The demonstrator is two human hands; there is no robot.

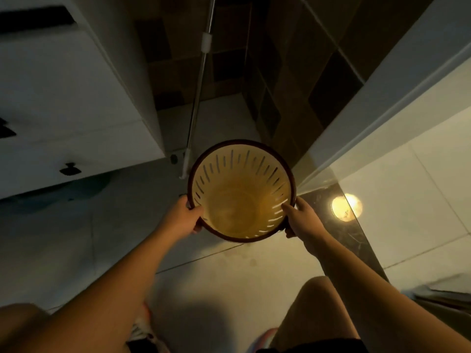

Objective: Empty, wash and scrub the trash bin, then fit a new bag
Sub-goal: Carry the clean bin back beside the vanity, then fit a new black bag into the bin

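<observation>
Forearms: two bare ones coming up from the bottom corners, closest to the camera, with a bent knee (318, 309) showing between them on the right side.
Left hand (182, 217): one, curled round the near-left part of the bin's rim, thumb hooked over the top edge and fingers underneath.
Right hand (303, 219): one, same deal on the near-right part of the rim, thumb inside the edge, fingers wrapped below.
Trash bin (242, 192): just one, round, yellowish inside with a dark rim, held between both hands over the floor, mouth facing the camera. Nothing in it that I can see, no bag on it. Lots of narrow slots run round the upper wall, too many to count properly.
Floor (229, 278): pale tiles, pretty dim.
Pole (201, 80): one long thin metal pole leaning in the corner just behind the bin, with a white fitting partway up.
Cabinet (66, 105): one white unit on the left, dark knobs on its front.
Light reflection (346, 207): one bright round glare spot on the shiny surface right of the bin.
</observation>
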